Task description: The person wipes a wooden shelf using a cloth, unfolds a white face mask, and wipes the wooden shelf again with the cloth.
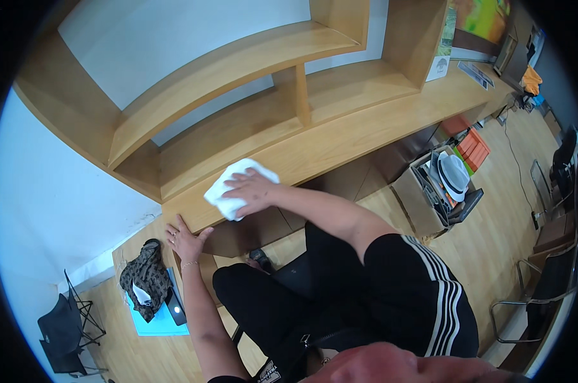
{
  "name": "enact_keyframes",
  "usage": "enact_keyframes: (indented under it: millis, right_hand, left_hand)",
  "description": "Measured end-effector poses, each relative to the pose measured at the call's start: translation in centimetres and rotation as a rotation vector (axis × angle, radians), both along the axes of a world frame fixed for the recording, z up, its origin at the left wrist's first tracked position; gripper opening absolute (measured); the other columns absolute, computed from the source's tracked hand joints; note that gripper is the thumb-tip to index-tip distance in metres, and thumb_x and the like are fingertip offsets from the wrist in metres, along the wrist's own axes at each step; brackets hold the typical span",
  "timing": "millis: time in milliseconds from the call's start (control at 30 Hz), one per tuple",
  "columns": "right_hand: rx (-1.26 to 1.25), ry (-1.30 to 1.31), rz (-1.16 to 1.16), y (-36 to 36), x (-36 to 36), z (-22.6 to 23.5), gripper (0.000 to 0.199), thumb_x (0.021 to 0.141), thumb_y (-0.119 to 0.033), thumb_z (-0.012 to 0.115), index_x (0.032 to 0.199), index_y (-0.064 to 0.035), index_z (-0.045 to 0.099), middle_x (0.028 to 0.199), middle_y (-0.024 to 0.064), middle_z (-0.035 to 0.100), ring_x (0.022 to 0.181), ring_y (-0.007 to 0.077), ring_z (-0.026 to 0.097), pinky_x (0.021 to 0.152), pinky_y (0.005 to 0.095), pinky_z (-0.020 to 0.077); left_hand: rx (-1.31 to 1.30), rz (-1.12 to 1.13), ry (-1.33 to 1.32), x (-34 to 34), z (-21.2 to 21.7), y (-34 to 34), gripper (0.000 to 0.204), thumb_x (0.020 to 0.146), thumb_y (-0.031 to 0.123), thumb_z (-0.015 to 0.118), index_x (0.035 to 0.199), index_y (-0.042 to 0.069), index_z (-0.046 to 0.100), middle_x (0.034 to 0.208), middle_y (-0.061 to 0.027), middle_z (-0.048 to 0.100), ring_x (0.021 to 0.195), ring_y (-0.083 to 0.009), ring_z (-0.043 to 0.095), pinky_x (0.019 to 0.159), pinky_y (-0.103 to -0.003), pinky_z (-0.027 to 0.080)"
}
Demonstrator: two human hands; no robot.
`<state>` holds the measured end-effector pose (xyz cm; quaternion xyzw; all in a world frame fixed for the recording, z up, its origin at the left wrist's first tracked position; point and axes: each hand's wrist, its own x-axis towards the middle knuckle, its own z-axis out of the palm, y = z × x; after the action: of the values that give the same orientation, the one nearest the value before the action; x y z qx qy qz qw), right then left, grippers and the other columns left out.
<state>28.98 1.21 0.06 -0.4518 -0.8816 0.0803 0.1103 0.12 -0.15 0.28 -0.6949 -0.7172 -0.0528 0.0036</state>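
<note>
A folded white cloth lies on the wooden counter near its left end, partly overhanging the front edge. My right hand presses down on it, fingers bent over the fabric; the underside of the hand is hidden. At the counter's left corner, my left hand rests with thumb and fingers spread, holding nothing. A ring and a thin bracelet show on that hand and wrist. Above the counter, wooden shelves with bare boards rise against the wall.
Left of my left arm, a dark patterned garment lies by a light-blue folder. A folding chair stands farther left. At right are a cardboard box with a pale hat, an orange crate, and metal-framed chairs.
</note>
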Motion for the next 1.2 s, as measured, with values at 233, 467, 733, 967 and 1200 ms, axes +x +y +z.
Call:
enact_keyframes:
  millis: [233,467,733,967,1200]
  right_hand:
    - [0.061,-0.063,-0.254,-2.8,17.8,0.4,0.077,0.084,-0.071,0.048,0.145,-0.0236,0.044,0.154,0.0102,0.037,0.144,0.0319,0.03,0.114,0.0523,0.0222]
    - [0.175,-0.068,-0.75,-5.3,32.2,-0.1,0.075,0.082,-0.064,0.057,0.135,-0.0109,0.055,0.14,0.0148,0.053,0.13,0.0319,0.048,0.107,0.0453,0.0363]
    - [-0.049,-0.203,-1.222,-6.8,38.7,-0.8,0.088,0.084,-0.075,0.045,0.15,-0.0162,0.037,0.157,0.0105,0.031,0.144,0.0307,0.028,0.113,0.0566,0.0243]
    - [-0.008,-0.224,-1.047,-6.2,30.8,-1.0,0.088,0.083,-0.073,0.047,0.15,-0.0175,0.035,0.158,0.0104,0.03,0.145,0.0335,0.027,0.112,0.0588,0.0229]
    - [0.006,-0.246,-0.689,-3.7,15.6,0.0,0.088,0.083,-0.071,0.051,0.15,-0.017,0.036,0.158,0.0123,0.03,0.145,0.0339,0.027,0.113,0.0576,0.0223]
  left_hand:
    - [0.035,-0.022,0.033,-0.8,-0.1,0.2,0.122,0.062,0.073,0.073,0.153,0.009,0.024,0.149,-0.0393,0.023,0.14,-0.0531,0.02,0.115,-0.056,0.015]
    - [0.073,-0.011,0.049,-1.1,-0.4,0.2,0.118,0.065,0.074,0.071,0.153,0.011,0.025,0.148,-0.0363,0.027,0.138,-0.0519,0.023,0.113,-0.057,0.02]
    - [0.147,-0.009,-0.019,-0.7,-1.3,0.2,0.12,0.06,0.077,0.071,0.152,0.011,0.029,0.146,-0.0398,0.029,0.138,-0.0538,0.022,0.113,-0.06,0.016]
    - [0.166,0.021,-0.045,-0.3,-0.5,-0.2,0.123,0.056,0.076,0.074,0.151,0.011,0.032,0.148,-0.0386,0.025,0.141,-0.0509,0.02,0.114,-0.057,0.015]
    - [0.133,0.044,-0.07,-0.2,-0.3,-0.4,0.123,0.053,0.076,0.076,0.15,0.011,0.034,0.152,-0.0353,0.023,0.145,-0.0476,0.015,0.115,-0.056,0.013]
